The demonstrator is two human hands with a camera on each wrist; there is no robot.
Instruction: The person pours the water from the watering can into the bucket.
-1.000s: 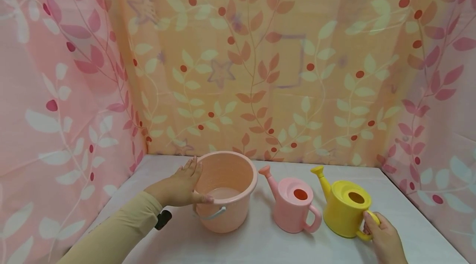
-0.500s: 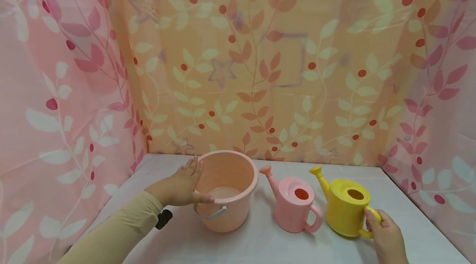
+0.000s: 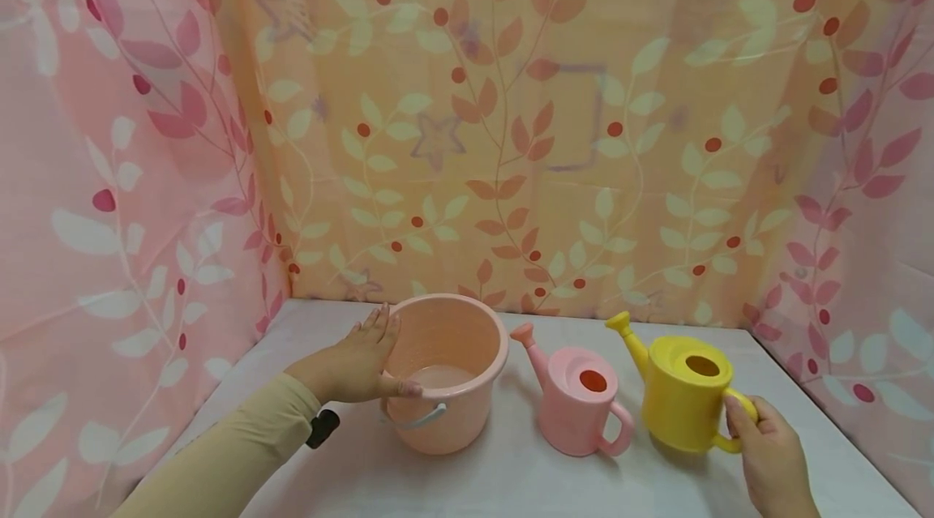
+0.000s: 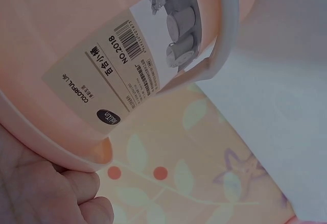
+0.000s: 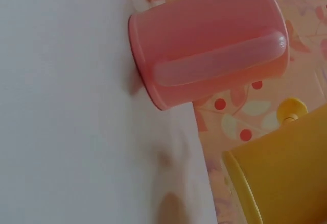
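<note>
My left hand [image 3: 353, 364] rests on the left rim of a peach plastic bucket [image 3: 456, 421], its fingers straight and its thumb laid along the near rim. The left wrist view shows the bucket's printed label [image 4: 115, 76] and grey handle [image 4: 227, 30]. My right hand [image 3: 773, 449] grips the handle of a yellow watering can [image 3: 682, 404], which is raised off the table with its spout pointing up and left. Its base [image 5: 242, 188] shows in the right wrist view, while the hand is out of that frame. Between bucket and yellow can stands a pink watering can [image 3: 576, 413].
A white-covered table [image 3: 547, 490] carries everything. A patterned yellow curtain [image 3: 511, 137] closes the back, with pink curtains [image 3: 109, 177] along both sides. The pink can's handle [image 3: 620, 429] points right, close to the yellow can.
The yellow watering can has risen and shifted slightly right with my right hand, coming up off the table. My left hand, the bucket and the pink can keep their places.
</note>
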